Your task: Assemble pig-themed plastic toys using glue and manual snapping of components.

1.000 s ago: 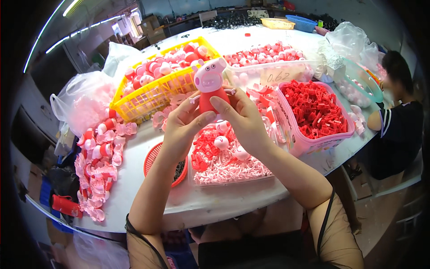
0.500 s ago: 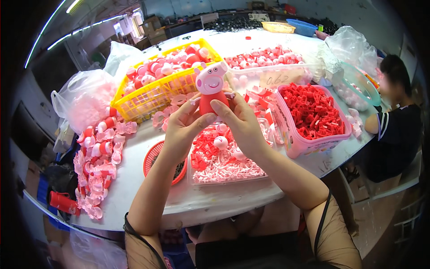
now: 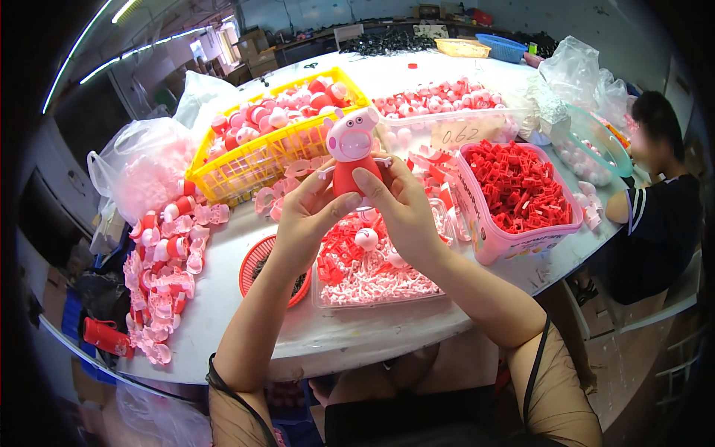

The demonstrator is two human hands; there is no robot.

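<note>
A toy pig figure (image 3: 356, 176) with a pale pink head, red body and thin white arms is held upright in front of me. My left hand (image 3: 307, 208) grips its lower left side, and my right hand (image 3: 406, 212) grips the other; both thumbs press near the base. The fingers behind the body are partly hidden. Under my hands stands a clear tray (image 3: 380, 304) of red pieces, thin pale pink pieces and a few pink balls. A red round basket (image 3: 244, 277) with dark small parts sits beside my left forearm.
A yellow basket (image 3: 261, 160) of pink and red parts stands behind my left hand. Loose pink shells (image 3: 167, 279) line the table's left side. At right are a pink tub (image 3: 495, 244) of red clips, a clear box (image 3: 447, 117), and a seated person (image 3: 659, 223).
The toy pig has shifted very slightly downward in my hands. Its dark smile line, plain before, no longer shows clearly. Both hands keep their grip.
</note>
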